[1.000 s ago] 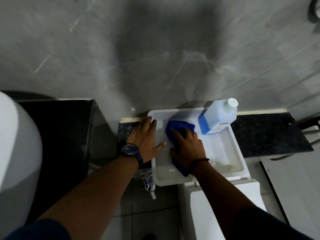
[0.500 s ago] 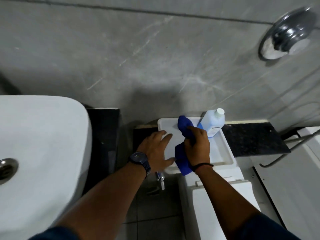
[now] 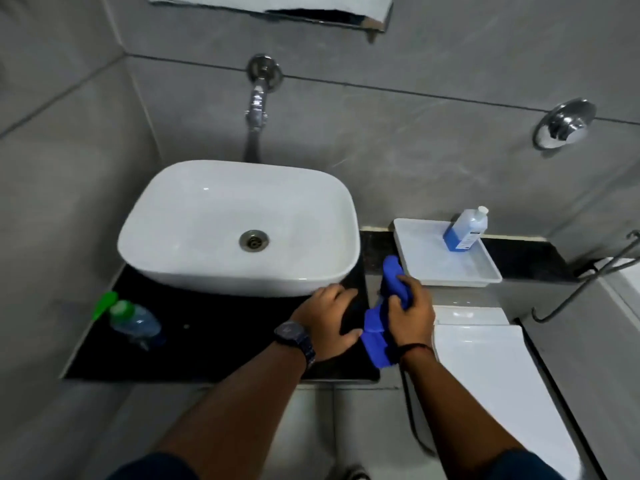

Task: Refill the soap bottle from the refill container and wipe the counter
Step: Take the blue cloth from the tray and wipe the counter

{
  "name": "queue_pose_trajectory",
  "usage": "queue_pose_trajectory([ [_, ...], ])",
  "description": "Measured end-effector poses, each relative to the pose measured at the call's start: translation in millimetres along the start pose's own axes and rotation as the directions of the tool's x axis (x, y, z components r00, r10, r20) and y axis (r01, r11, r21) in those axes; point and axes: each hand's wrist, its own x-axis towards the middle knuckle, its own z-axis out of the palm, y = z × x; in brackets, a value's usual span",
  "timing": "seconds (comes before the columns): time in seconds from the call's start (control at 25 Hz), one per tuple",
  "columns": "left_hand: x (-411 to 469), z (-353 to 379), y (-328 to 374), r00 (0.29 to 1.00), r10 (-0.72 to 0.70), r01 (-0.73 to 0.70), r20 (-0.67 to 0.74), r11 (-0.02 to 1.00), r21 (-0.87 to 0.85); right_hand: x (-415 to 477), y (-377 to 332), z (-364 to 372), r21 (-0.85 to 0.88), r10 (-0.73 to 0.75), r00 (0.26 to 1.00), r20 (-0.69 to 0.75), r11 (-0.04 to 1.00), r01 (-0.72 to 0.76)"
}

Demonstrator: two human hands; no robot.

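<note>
My right hand point(image 3: 410, 311) grips a blue cloth point(image 3: 377, 337) that hangs bunched between the black counter point(image 3: 214, 344) and the white tray point(image 3: 424, 252). My left hand point(image 3: 327, 320), with a watch on the wrist, rests flat with fingers apart on the counter's right part, just left of the cloth. The refill container point(image 3: 465, 230), a blue-filled bottle with a white cap, stands upright at the tray's back right. The soap bottle point(image 3: 133, 318), clear with a green top, lies on the counter's left side.
A white basin point(image 3: 194, 220) sits on the counter under a chrome wall tap point(image 3: 258, 102). A white toilet tank and lid point(image 3: 491, 368) lie below the tray. A chrome knob point(image 3: 562, 124) is on the right wall, and a metal hose holder point(image 3: 588, 275) stands at the right.
My head has lifted and turned left, so the basin and counter came into view. Both hands left the tray; the right hand carried the cloth down to the counter's right edge.
</note>
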Motion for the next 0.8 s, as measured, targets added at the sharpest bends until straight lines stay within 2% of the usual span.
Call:
queue_pose_trajectory([
  [0.16,-88,-31,-64,0.968,-0.248,0.241,0.043,0.963,0.122,-76,-17,58,-0.161,0.011,0.969,0.246,0.986,0.03],
  [0.24,-118,-36,-95,0.935,-0.351,0.34,0.042,0.926,0.167,-94,-12,83,-0.25,0.037,0.946,0.323,0.967,0.047],
  [0.36,-147,-34,-128,0.875,-0.477,0.453,0.084,0.868,0.204,-107,9,108,-0.513,0.028,0.899,0.438,0.829,0.224],
  [0.44,-159,-28,-142,0.847,-0.523,0.494,0.093,0.84,0.225,-111,19,123,-0.565,0.009,0.892,0.451,0.777,0.278],
  [0.6,-172,-19,-160,0.817,-0.572,0.532,0.076,0.798,0.282,-118,9,162,-0.536,-0.066,0.871,0.486,0.765,0.357],
  [0.8,-182,-21,-165,0.837,-0.547,0.524,0.021,0.812,0.257,-147,-28,217,-0.266,-0.253,0.663,0.704,0.772,0.577],
])
